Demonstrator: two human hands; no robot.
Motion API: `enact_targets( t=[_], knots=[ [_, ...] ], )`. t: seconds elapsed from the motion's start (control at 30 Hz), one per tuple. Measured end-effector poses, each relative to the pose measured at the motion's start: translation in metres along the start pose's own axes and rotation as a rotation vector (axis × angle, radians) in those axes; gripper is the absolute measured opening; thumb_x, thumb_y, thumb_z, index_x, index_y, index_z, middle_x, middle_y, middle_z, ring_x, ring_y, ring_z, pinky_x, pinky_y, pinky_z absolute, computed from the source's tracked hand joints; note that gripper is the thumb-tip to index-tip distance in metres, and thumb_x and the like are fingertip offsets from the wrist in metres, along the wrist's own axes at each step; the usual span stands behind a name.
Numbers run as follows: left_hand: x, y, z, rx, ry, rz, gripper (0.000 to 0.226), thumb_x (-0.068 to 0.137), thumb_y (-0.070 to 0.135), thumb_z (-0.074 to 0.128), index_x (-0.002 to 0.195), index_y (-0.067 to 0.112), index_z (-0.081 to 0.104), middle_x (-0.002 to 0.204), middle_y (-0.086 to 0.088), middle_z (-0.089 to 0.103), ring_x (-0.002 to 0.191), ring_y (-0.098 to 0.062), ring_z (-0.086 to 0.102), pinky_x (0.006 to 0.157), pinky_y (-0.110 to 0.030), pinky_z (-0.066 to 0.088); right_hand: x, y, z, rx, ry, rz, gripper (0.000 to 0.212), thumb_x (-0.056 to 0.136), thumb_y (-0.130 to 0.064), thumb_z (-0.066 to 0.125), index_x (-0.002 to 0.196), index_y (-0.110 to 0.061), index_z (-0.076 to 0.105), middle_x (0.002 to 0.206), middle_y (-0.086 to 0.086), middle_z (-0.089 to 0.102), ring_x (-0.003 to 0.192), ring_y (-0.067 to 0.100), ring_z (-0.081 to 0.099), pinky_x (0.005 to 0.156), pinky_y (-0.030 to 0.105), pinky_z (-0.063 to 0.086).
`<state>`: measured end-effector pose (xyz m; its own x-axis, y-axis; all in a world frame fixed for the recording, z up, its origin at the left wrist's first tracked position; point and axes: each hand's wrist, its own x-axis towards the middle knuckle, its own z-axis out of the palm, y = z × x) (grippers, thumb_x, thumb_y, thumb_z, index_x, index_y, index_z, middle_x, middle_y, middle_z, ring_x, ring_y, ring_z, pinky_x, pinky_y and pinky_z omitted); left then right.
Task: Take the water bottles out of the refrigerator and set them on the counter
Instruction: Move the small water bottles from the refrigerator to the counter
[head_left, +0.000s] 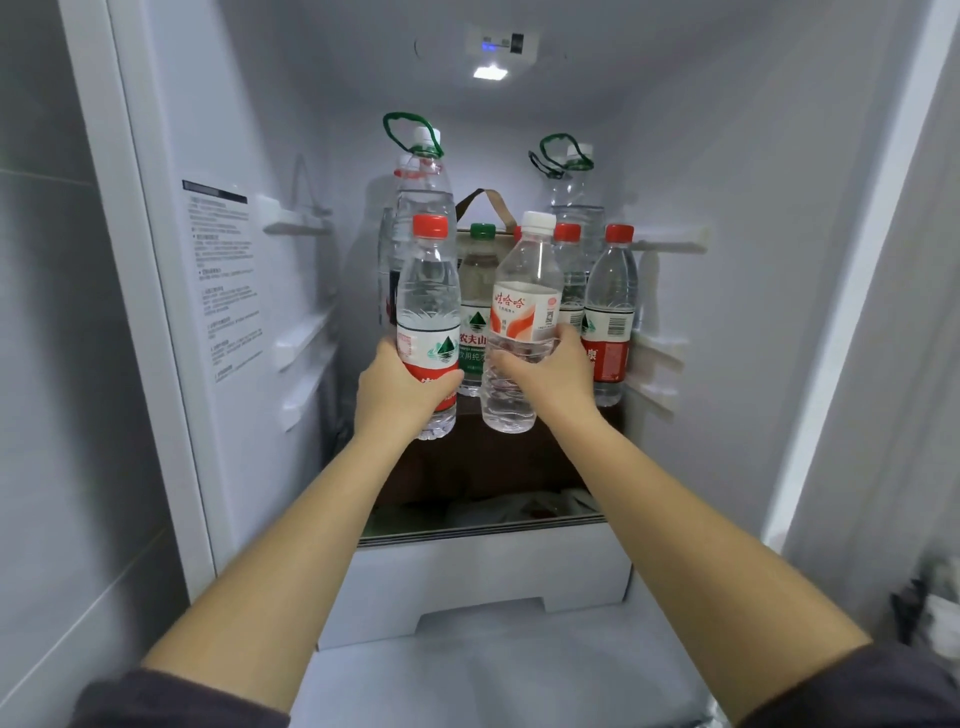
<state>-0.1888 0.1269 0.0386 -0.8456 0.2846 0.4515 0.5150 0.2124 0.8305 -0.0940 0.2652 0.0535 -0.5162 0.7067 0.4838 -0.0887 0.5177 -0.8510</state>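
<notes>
Brown bag (506, 241) behind green-capped bottle (475, 296)

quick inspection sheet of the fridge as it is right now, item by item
surface: fridge shelf, bottles standing toward its back
job's things: red-capped bottle and white-capped bottle both in hand, upright; green-capped bottle, middle red-capped bottle, right red-capped bottle, left large bottle and right large bottle stand on the shelf
clutter: brown bag behind the bottles
grips: left hand grips the red-capped bottle; right hand grips the white-capped bottle
cables: nothing seen
surroundings: fridge light on, printed sticker on left wall, drawer below shelf; counter not in view
</notes>
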Motion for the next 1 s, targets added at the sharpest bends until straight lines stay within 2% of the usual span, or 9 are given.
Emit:
enact_targets(
  t=[0.2,0.33,0.43,0.5,0.57,0.63,0.8,0.9,1.0],
  knots=[
    [-0.051,-0.005,0.001,-0.053,-0.092,0.02,0.069,0.07,0.038,0.083,0.128,0.023,0.049,0.123,0.002,0.063,0.105,-0.016,0.061,0.084,-0.028,0.048,-0.046,0.011,-0.022,0.11,-0.02,0.01,0.057,0.072,-0.024,0.085,0.117,-0.025,0.051,0.113,-0.009,0.064,0.102,0.007,0.062,0.088,0.027,0.051],
    [-0.091,-0.026,0.007,-0.078,-0.172,-0.033,0.068,0.069,0.035,0.084,0.127,0.023,0.049,0.112,0.009,0.062,0.094,-0.007,0.057,0.074,-0.018,0.045,-0.082,0.037,-0.032,0.1,-0.112,0.054,0.058,0.071,-0.02,0.085,0.116,-0.026,0.048,0.104,-0.015,0.062,0.097,0.001,0.061,0.084,0.023,0.052],
    [-0.119,-0.046,0.016,-0.049,-0.205,-0.069,0.062,0.069,0.034,0.084,0.12,0.025,0.05,0.101,0.014,0.057,0.085,-0.003,0.056,0.063,-0.009,0.04,-0.109,0.064,-0.034,0.079,-0.144,0.107,0.06,0.071,-0.017,0.085,0.118,-0.025,0.048,0.111,-0.008,0.064,0.102,0.007,0.063,0.089,0.03,0.054],
    [-0.135,-0.061,0.023,-0.052,-0.221,-0.097,0.061,0.068,0.037,0.085,0.117,0.026,0.05,0.102,0.013,0.059,0.086,-0.003,0.056,0.067,-0.01,0.044,-0.123,0.083,-0.033,0.071,-0.162,0.148,0.062,0.071,-0.016,0.086,0.12,-0.023,0.049,0.116,-0.005,0.065,0.105,0.011,0.064,0.092,0.033,0.054],
    [-0.148,-0.077,0.03,-0.058,-0.238,-0.136,0.064,0.068,0.04,0.084,0.12,0.024,0.05,0.108,0.009,0.062,0.093,-0.01,0.058,0.074,-0.02,0.049,-0.136,0.099,-0.032,0.08,-0.179,0.194,0.061,0.07,-0.016,0.086,0.117,-0.026,0.049,0.112,-0.01,0.065,0.102,0.006,0.063,0.09,0.031,0.054],
    [-0.16,-0.091,0.036,-0.056,-0.25,-0.174,0.061,0.068,0.042,0.083,0.118,0.026,0.049,0.107,0.008,0.062,0.093,-0.011,0.058,0.069,-0.019,0.048,-0.149,0.112,-0.032,0.08,-0.201,0.235,0.06,0.071,-0.016,0.086,0.116,-0.03,0.048,0.107,-0.017,0.062,0.098,0.001,0.062,0.087,0.027,0.053],
    [-0.182,-0.115,0.043,-0.028,-0.265,-0.238,0.052,0.07,0.038,0.082,0.106,0.031,0.045,0.093,0.014,0.059,0.083,-0.009,0.06,0.058,-0.013,0.042,-0.171,0.14,-0.035,0.042,-0.258,0.276,0.058,0.073,-0.016,0.084,0.114,-0.035,0.048,0.108,-0.02,0.061,0.097,-0.003,0.06,0.074,0.013,0.048],
    [-0.189,-0.124,0.047,-0.044,-0.269,-0.259,0.048,0.071,0.031,0.083,0.103,0.029,0.047,0.087,0.019,0.059,0.076,0.003,0.057,0.053,-0.009,0.041,-0.175,0.151,-0.036,0.022,-0.264,0.296,0.059,0.072,-0.018,0.085,0.114,-0.035,0.048,0.111,-0.018,0.062,0.101,-0.001,0.061,0.08,0.016,0.049],
    [-0.192,-0.131,0.051,-0.072,-0.267,-0.28,0.047,0.069,0.027,0.084,0.102,0.029,0.05,0.088,0.02,0.062,0.08,0.004,0.059,0.056,-0.009,0.043,-0.177,0.161,-0.037,0.027,-0.277,0.303,0.06,0.071,-0.018,0.086,0.115,-0.033,0.048,0.113,-0.014,0.063,0.103,0.003,0.063,0.087,0.022,0.053]
  ],
)
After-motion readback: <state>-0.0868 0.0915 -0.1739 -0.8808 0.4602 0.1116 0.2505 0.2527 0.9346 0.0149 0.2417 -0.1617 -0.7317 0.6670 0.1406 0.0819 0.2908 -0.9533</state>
